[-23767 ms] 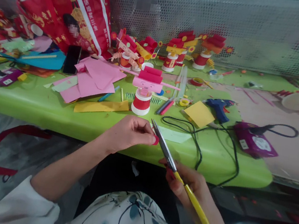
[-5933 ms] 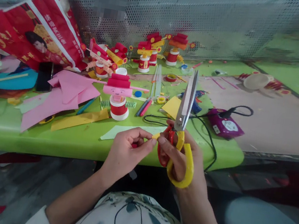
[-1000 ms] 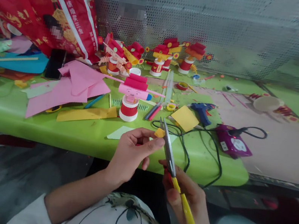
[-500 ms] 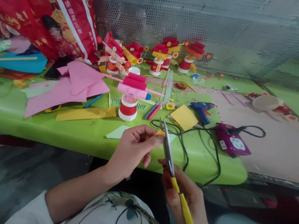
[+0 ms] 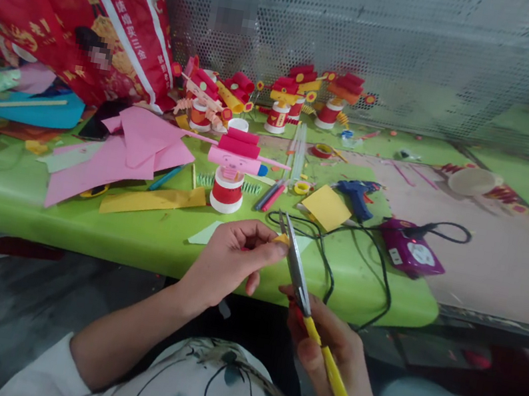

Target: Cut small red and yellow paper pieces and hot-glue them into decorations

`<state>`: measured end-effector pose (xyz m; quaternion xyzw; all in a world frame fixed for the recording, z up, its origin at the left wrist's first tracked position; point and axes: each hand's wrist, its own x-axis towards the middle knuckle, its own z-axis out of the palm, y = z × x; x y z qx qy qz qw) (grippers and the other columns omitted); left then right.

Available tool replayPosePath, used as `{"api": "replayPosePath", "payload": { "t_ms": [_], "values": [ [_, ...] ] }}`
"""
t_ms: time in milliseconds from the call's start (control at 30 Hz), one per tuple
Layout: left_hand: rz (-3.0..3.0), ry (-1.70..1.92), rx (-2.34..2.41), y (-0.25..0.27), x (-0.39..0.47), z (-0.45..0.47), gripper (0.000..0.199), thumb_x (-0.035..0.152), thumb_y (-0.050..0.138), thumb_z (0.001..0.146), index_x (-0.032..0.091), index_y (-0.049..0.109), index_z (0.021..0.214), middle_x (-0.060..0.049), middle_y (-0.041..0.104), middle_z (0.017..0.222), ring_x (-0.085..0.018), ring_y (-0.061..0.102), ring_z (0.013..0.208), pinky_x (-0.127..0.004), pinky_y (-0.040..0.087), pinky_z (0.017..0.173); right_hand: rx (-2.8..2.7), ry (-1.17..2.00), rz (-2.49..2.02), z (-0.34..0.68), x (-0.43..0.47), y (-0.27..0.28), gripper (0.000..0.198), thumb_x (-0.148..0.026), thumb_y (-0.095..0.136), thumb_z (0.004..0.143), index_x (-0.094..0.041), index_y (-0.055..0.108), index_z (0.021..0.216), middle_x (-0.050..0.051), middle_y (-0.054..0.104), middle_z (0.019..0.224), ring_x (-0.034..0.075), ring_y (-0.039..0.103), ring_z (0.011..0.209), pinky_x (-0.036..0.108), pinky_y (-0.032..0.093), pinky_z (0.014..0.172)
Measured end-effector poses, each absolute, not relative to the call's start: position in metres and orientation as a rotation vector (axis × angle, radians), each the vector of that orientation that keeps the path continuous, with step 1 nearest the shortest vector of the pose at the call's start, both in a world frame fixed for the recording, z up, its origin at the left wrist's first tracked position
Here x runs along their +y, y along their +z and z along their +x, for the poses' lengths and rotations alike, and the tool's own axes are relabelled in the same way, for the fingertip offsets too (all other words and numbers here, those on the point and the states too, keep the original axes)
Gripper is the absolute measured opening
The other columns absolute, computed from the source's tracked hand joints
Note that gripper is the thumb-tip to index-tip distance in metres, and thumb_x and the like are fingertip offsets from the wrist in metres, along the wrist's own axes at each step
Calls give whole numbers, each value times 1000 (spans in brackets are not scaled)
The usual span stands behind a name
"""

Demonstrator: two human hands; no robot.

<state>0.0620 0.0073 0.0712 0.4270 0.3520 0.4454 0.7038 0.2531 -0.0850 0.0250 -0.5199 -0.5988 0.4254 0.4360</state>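
My left hand (image 5: 234,260) pinches a small piece of orange-yellow paper (image 5: 281,238) between thumb and fingers. In my right hand (image 5: 327,350) is a pair of scissors (image 5: 302,289) with yellow handles, its blades slightly apart and pointing away from me. The blades lie right at the paper's edge; whether they touch it I cannot tell. Beyond my left hand a paper figure (image 5: 233,162), with pink and red rolls on a red and white cup, stands upright on the green table (image 5: 135,244). A pale green paper scrap (image 5: 203,234) lies partly behind my left hand.
Pink paper sheets (image 5: 147,138) and a yellow strip (image 5: 152,199) lie to the left. On the right are a yellow square (image 5: 326,207), a blue glue gun (image 5: 358,197), and a purple power box (image 5: 411,249) with looping cable. Several finished figures (image 5: 278,116) and a red bag (image 5: 95,28) stand behind.
The scissors and both hands have shifted very slightly. A small pale scrap now shows below my left wrist. My grip on the paper and scissors stays the same.
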Motion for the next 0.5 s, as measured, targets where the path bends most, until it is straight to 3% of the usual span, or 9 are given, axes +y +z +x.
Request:
{"api": "replayPosePath", "payload": {
  "t_ms": [133, 333, 500],
  "values": [
    [981, 958, 802, 75, 11, 57, 25, 36, 82, 81, 15, 69, 82, 5, 60, 65, -2, 44, 36, -16, 36, 33, -1505, 1102, -1275, 255, -87, 20, 70, -78, 59, 90, -20, 73, 125, -2, 49, 70, 12, 36, 59, 25, 29, 52],
    [1074, 893, 821, 79, 14, 48, 19, 31, 78, 84, 15, 68, 82, 3, 65, 71, -2, 47, 35, -15, 36, 34, -1510, 1113, -1302, 256, -88, 24, 73, -82, 59, 86, -19, 75, 118, 1, 54, 74, 15, 42, 64, 26, 34, 55],
    [1180, 809, 818, 84, 19, 40, 17, 29, 76, 86, 15, 68, 82, 4, 62, 67, -2, 49, 36, -14, 36, 35, -1490, 1172, -1296, 259, -89, 22, 77, -85, 62, 82, -18, 76, 117, 0, 51, 71, 13, 39, 60, 25, 33, 52]
  ]
}}
